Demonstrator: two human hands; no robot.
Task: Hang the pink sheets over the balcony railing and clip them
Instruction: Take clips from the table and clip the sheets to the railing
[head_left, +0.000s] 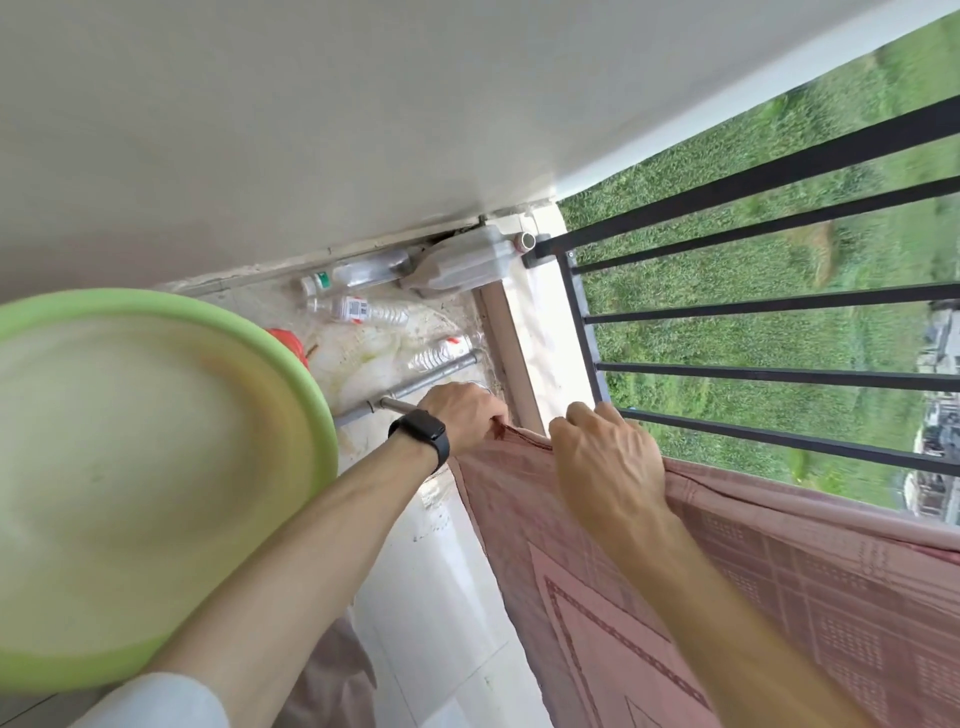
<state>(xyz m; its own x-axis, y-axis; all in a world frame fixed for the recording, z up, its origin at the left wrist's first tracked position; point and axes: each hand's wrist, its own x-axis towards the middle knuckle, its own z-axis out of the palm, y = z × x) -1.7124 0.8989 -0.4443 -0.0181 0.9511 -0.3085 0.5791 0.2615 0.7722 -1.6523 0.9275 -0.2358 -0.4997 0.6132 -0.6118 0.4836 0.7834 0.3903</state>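
Balcony railing (753, 371), pink sheet (779, 571) tight in left hand (462, 415) and right hand (608, 467) fingers (584, 415), green basin (156, 304) beside.

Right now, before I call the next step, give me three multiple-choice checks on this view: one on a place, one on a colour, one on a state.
1. Where do the plastic bottles lie?
A) on the floor by the wall
B) out on the grass
C) on a shelf

2. What colour is the basin?
A) blue
B) green
C) black

3. How is the pink sheet now?
A) bundled on a chair
B) folded on a shelf
C) draped over the railing, gripped by the left hand and the right hand

Answers:
1 A: the bottles lie on the dirty floor where it meets the wall.
2 B: the basin's rim is light green.
3 C: the sheet hangs over the rail with the left hand on its corner and the right hand on its top edge; no clip shows.
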